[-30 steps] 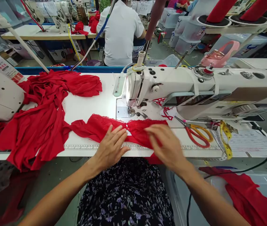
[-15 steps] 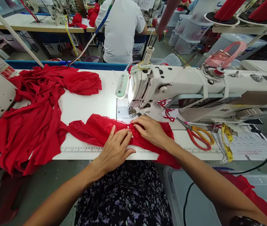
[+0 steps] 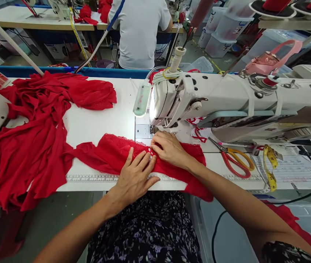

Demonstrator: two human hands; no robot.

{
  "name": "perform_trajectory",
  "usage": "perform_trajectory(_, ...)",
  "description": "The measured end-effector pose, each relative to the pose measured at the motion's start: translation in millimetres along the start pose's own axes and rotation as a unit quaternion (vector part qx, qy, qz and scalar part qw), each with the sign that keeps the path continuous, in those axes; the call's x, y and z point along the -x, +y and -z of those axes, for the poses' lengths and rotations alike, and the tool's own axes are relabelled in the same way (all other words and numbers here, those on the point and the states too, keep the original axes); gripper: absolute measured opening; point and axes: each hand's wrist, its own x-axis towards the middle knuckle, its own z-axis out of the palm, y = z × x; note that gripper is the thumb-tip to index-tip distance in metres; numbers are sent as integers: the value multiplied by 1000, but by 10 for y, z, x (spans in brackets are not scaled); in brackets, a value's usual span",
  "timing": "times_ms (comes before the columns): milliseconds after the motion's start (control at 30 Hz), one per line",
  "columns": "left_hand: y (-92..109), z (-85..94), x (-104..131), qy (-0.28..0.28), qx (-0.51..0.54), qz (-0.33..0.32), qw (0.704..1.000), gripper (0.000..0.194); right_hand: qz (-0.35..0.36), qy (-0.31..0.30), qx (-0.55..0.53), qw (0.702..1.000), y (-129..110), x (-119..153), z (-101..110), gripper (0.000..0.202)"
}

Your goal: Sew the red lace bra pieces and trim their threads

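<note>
A red lace-edged fabric piece (image 3: 111,155) lies across the table edge in front of the sewing machine (image 3: 199,98). My left hand (image 3: 136,175) rests flat on it, fingers spread and thumb out to the right. Just right of those fingertips, my right hand (image 3: 169,148) has its fingers bent and pressed together at the fabric's lace edge, beside a small white spot. What the right fingertips pinch is too small to make out. The presser foot (image 3: 153,129) stands just behind the right hand, with the fabric in front of it.
A heap of red fabric (image 3: 40,128) covers the left of the table (image 3: 89,126). To the right lie scissors (image 3: 236,160), a yellow measuring tape (image 3: 270,166) and papers (image 3: 300,170). A person in a white shirt (image 3: 139,34) sits beyond. Plastic bins (image 3: 221,40) stand behind.
The view has shifted slightly. My right fingers have drawn in closer together at the lace edge, nearer the left fingertips. My left hand stays flat on the fabric.
</note>
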Motion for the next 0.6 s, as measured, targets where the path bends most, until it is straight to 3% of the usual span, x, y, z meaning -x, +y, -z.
perform_trajectory(200, -6, 48, -23, -4, 5, 2, 1000, 52, -19, 25, -13, 999, 3, 19, -46, 14)
perform_trajectory(600, 6, 57, 243, 3, 20, -59, 998, 48, 16, -18, -53, 998, -19, 60, 90, 12)
